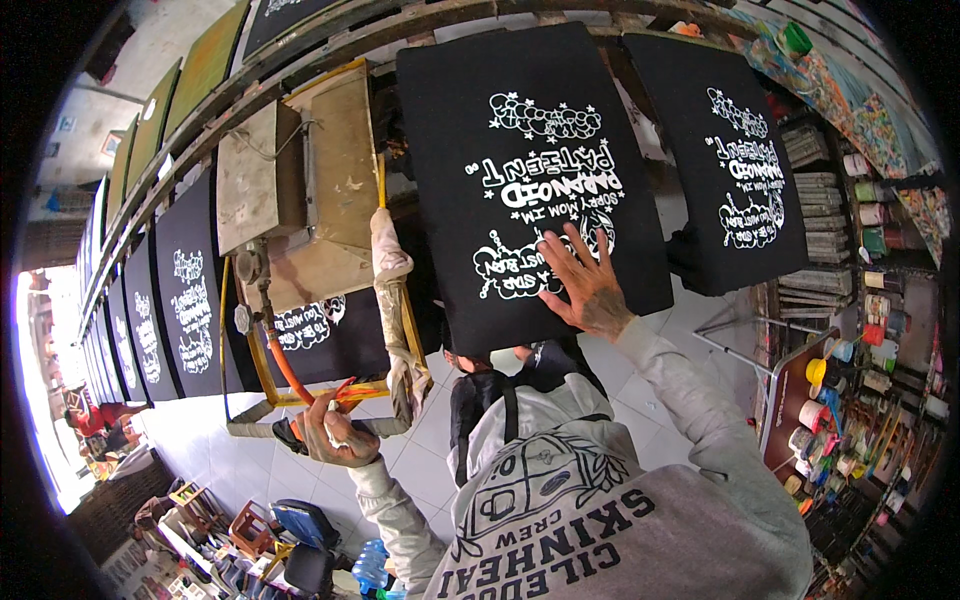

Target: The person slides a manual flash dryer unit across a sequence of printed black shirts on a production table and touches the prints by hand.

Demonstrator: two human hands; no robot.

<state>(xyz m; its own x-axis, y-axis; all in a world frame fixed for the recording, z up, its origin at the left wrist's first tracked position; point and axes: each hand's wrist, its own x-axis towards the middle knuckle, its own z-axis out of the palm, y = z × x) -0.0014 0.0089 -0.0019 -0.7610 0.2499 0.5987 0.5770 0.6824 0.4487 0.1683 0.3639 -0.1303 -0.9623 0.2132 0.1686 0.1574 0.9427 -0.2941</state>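
We rest the right hand [585, 285] open and flat on the white print of the black shirt [530, 170], which lies stretched on its board at the centre of the printing line. The left hand [335, 432] is closed around the lower handle bar of the metal heater box [300, 190] just beside it. In our judgement, pressing on uncured ink risks smearing, and a swinging heater could scorch the neighbouring printed shirt [735, 160].

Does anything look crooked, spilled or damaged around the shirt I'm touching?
Nothing stands out. The right hand lies flat on the black printed shirt, which sits smooth and square. The left hand grips the yellow frame.
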